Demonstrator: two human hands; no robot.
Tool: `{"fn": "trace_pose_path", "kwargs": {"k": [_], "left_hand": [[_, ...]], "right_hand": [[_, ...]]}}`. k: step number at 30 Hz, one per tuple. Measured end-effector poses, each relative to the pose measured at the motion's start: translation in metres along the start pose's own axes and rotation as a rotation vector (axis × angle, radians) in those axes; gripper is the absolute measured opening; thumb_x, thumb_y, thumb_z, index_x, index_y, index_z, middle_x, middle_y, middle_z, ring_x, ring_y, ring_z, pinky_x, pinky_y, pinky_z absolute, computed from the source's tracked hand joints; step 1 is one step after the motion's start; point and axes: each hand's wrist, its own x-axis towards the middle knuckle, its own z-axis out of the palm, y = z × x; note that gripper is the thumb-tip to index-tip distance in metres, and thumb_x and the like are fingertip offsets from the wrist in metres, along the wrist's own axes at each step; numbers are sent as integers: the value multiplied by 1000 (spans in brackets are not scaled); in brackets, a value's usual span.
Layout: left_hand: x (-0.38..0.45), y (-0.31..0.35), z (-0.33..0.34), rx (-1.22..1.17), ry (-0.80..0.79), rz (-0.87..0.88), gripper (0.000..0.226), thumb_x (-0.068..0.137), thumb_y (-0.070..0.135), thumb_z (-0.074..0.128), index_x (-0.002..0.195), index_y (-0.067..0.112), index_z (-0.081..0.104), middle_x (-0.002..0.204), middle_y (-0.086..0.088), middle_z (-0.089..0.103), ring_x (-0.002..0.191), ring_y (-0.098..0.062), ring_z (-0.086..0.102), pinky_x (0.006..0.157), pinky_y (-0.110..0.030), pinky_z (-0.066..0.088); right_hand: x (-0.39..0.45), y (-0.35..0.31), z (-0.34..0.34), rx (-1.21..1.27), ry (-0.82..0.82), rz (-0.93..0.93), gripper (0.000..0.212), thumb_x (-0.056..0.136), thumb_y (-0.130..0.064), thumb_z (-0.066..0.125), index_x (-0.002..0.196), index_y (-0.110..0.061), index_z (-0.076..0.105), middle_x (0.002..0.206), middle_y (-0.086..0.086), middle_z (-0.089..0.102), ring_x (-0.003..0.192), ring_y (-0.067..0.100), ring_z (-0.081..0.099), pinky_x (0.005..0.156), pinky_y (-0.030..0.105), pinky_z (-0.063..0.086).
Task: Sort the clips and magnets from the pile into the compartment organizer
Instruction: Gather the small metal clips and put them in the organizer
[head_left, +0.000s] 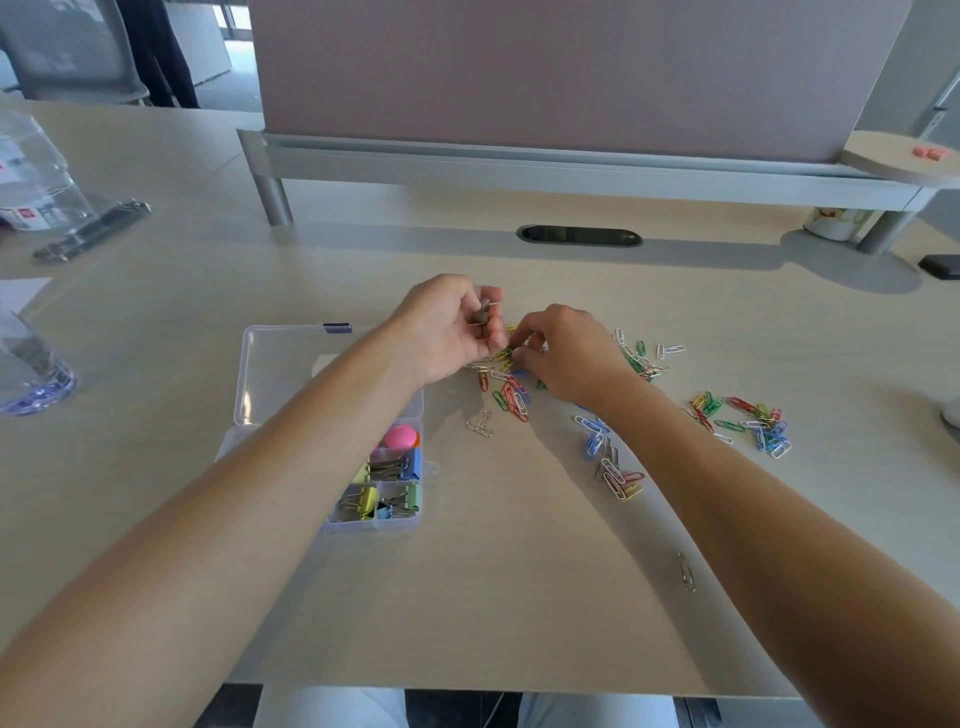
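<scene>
Coloured paper clips (511, 397) lie scattered over the middle of the desk, with more groups of paper clips (756, 421) to the right. My left hand (449, 330) hovers above the pile, fingers curled around a few silver clips (484, 312). My right hand (569, 353) reaches down beside it and pinches a yellow clip (503, 354) at the pile's top. The clear compartment organizer (332, 415) stands open at the left, partly under my left forearm; it holds binder clips (387, 491) and a pink round magnet (401, 436).
A single silver clip (685, 570) lies near the front edge. A grey monitor shelf (571, 171) spans the back. Clear plastic containers (31, 364) and a metal clamp (93, 228) sit at the left. A mug (834, 223) stands back right.
</scene>
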Motion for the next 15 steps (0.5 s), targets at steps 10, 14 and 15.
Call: {"fn": "trace_pose_path", "kwargs": {"k": [10, 14, 15], "left_hand": [[3, -11, 3, -110, 93, 15, 30, 93, -6, 32, 98, -4, 61, 77, -14, 55, 64, -20, 53, 48, -25, 49], [9, -18, 14, 17, 91, 10, 39, 92, -14, 27, 98, -2, 63, 75, -12, 58, 63, -19, 54, 51, -27, 47], [11, -21, 20, 54, 89, 13, 42, 89, -15, 25, 96, -2, 63, 74, -12, 57, 61, -19, 52, 51, -27, 45]], "right_hand": [[-14, 14, -4, 115, 219, -2, 16, 101, -20, 55, 113, -14, 64, 110, 2, 65, 90, 23, 63, 77, 36, 50], [-22, 28, -31, 749, 231, 440, 22, 100, -11, 52, 112, -13, 69, 94, 0, 67, 66, 10, 52, 55, 23, 43], [-26, 33, -39, 970, 229, 572, 23, 98, -9, 50, 109, -11, 70, 89, 2, 66, 57, 10, 44, 46, 23, 38]]}}
